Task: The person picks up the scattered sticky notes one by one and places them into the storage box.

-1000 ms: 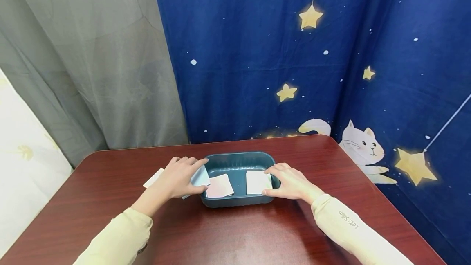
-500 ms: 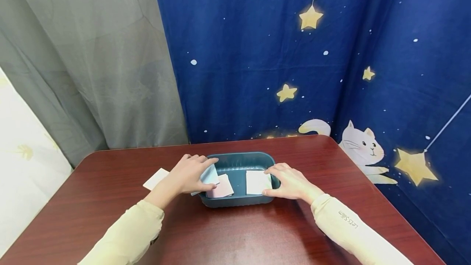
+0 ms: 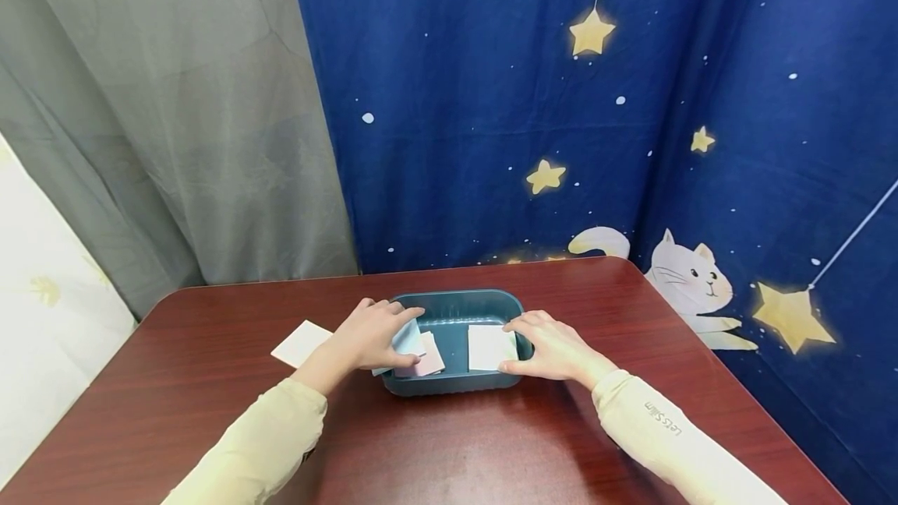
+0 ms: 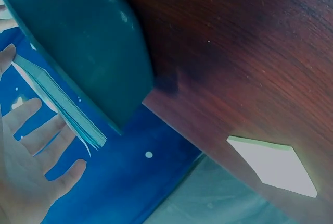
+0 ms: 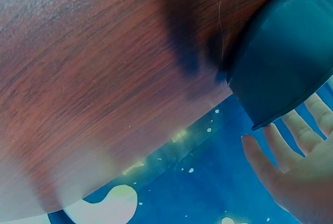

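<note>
My left hand (image 3: pixel 370 333) holds a light-blue pad of sticky notes (image 3: pixel 407 340) over the left end of a dark teal plastic basket (image 3: pixel 454 386). In the left wrist view the layered edge of the light-blue pad (image 4: pixel 65 107) shows beside my fingers. Partly under it, inside the basket, lies a pale pink pad (image 3: pixel 429 361). My right hand (image 3: pixel 550 345) reaches over the basket's right end, thumb and fingers at opposite edges of a white pad (image 3: pixel 487 347). From the right wrist, the basket wall (image 5: pixel 283 67) hides those fingertips.
Left of the basket, another white pad (image 3: pixel 300 343) lies on the reddish-brown wooden table (image 3: pixel 449 450); its edge looks pale green from the left wrist. A blue star-printed curtain (image 3: pixel 456 115) and a grey curtain (image 3: pixel 189 139) hang behind the table.
My left hand has moved right with the light-blue pad, from beside the basket's left end to over its inside. More of the white pad on the table shows. My right hand has stayed still.
</note>
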Available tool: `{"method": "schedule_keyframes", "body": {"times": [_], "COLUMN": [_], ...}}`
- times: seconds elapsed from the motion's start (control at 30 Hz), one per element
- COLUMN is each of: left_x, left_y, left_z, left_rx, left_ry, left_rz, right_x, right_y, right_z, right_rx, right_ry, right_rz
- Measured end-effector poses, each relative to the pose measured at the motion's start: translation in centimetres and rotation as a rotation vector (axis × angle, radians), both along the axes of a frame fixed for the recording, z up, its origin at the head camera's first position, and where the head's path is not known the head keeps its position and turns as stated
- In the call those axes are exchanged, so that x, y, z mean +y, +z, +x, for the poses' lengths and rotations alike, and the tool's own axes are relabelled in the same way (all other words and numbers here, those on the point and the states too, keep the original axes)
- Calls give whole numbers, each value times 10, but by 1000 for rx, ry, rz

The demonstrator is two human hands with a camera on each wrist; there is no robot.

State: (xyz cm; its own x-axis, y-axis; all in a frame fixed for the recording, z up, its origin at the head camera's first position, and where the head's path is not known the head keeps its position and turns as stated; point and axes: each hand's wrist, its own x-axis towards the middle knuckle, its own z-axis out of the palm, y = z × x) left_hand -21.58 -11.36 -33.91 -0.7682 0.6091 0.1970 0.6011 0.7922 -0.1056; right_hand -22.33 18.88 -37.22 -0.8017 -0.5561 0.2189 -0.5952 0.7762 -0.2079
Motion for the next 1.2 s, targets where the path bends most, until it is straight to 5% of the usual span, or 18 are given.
{"method": "schedule_keyframes", "body": {"times": [0.37,0.77,1.2], "left_x": [8,22,28], "left_y": [-8,-2,-15], "left_z": [-8,-11,-15], "left_rx": [-31,-35,-119], "left_ry": [24,-15,23], "left_rz": [-53,-96,-119], "right_x": [0,1,1], "right_y": [-1,-1,0], "right_z": [0,0,1], "right_rx": [12,9,13], "right_ry": [5,5,5], "right_rz": [-2,-3,0]}}
